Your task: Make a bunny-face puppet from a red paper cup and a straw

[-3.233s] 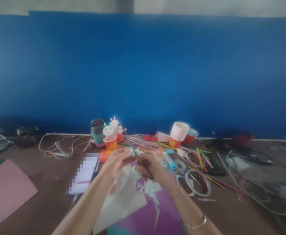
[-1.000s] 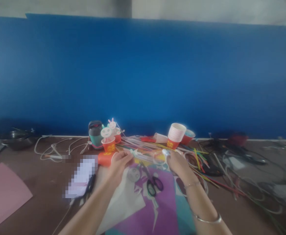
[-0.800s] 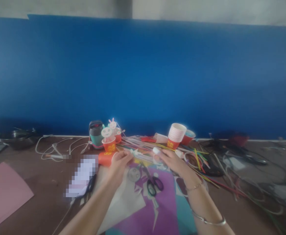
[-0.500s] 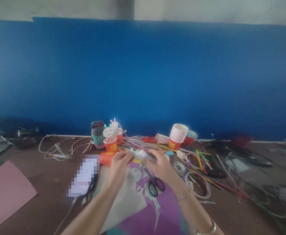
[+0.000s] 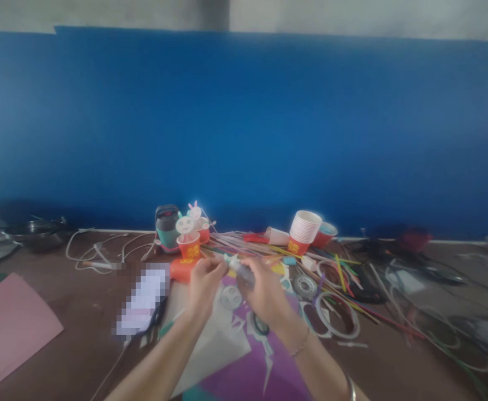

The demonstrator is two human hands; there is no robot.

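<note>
My left hand (image 5: 205,283) is closed in a pinch on a small white and teal paper piece (image 5: 226,259). In my right hand (image 5: 264,289) is a small tube (image 5: 242,272) with a pale tip and greyish body, likely glue, its tip close to or touching the paper piece; I cannot tell which. Below the hands lies a round paper face cut-out (image 5: 230,297). Scissors (image 5: 260,324) rest on purple paper (image 5: 235,379), mostly hidden by my right hand. A white sheet (image 5: 210,351) lies under my left forearm.
Paper cups with rabbit figures (image 5: 189,244), a tipped orange cup (image 5: 180,270) and a flask (image 5: 167,228) stand left. A cup stack (image 5: 305,231), tape rolls (image 5: 336,315) and coloured sticks (image 5: 361,312) lie right. A phone (image 5: 146,301) and pink paper (image 5: 14,334) are further left.
My right hand has moved left and turned, bringing the tube's tip up to the paper piece in my left hand. It now covers more of the scissors. My left hand has barely moved.
</note>
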